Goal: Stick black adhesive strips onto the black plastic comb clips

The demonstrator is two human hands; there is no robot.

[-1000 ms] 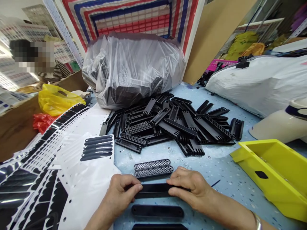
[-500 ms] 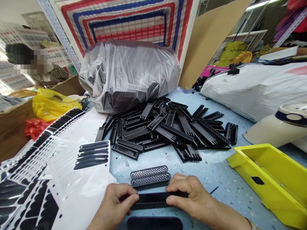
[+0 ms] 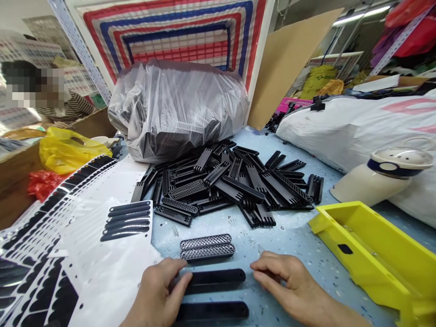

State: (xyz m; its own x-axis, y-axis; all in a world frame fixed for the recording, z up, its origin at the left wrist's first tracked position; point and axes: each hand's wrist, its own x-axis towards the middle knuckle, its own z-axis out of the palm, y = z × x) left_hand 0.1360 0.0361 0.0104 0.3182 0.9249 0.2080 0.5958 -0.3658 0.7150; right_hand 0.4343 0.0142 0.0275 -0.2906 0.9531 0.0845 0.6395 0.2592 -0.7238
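Note:
My left hand (image 3: pixel 165 288) pinches the left end of a smooth black strip-shaped part (image 3: pixel 218 276) between thumb and fingers. To the right of that part, my right hand (image 3: pixel 284 281) is apart from it, thumb and fingertips separated by a gap with nothing between them. A second smooth black part (image 3: pixel 214 310) lies nearer to me on the blue table. Just beyond my hands sit two parts with a diamond-patterned face (image 3: pixel 207 246), side by side. A sheet with black stickers (image 3: pixel 126 220) lies left of them.
A pile of black parts (image 3: pixel 221 181) spreads across the blue table (image 3: pixel 289 231), before a plastic-wrapped bundle (image 3: pixel 180 109). At right are a yellow bin (image 3: pixel 368 254), a cream bottle (image 3: pixel 371 181) and a white sack (image 3: pixel 340 122). A person (image 3: pixel 68 106) is at far left.
My right hand has let go of the black part and moved right, so its right end shows. My left hand stays at the left end. The view has shifted slightly.

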